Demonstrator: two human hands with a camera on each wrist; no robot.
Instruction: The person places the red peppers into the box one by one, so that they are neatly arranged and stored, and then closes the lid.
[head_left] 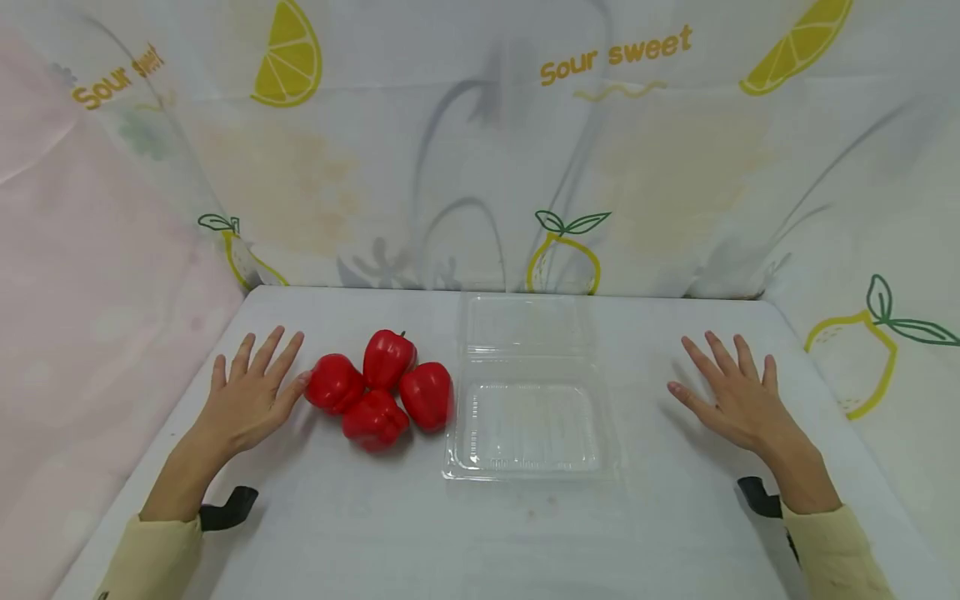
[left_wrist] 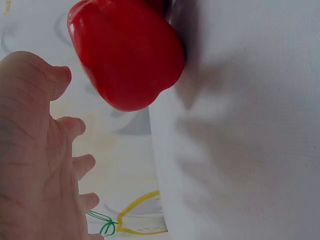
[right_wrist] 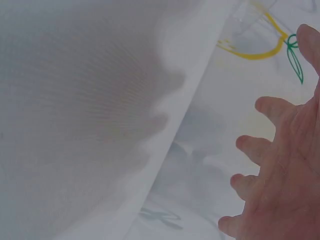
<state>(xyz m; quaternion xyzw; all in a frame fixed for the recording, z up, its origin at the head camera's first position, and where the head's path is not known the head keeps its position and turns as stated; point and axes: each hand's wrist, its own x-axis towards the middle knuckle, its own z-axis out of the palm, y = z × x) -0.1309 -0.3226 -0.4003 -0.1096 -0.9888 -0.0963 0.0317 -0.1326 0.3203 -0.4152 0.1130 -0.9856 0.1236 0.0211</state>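
Several red bell peppers sit in a cluster left of the middle in the head view: a left one [head_left: 334,384], a back one with a stem [head_left: 388,358], a front one [head_left: 375,421] and a right one [head_left: 427,397]. My left hand [head_left: 251,400] is spread palm down over the table, its thumb tip right by the left pepper, which looms large [left_wrist: 127,55] in the left wrist view. To the right of the peppers lies a clear plastic clamshell box [head_left: 528,425], its lid [head_left: 528,325] folded back. Spread and holding nothing, my right hand [head_left: 738,400] hovers at the right side.
The white table [head_left: 337,533] ends at a back edge against a hanging cloth [head_left: 645,167] printed with lemons. Pink cloth [head_left: 90,250] hangs on the left. Each wrist carries a black strap mount [head_left: 228,508] below the hand.
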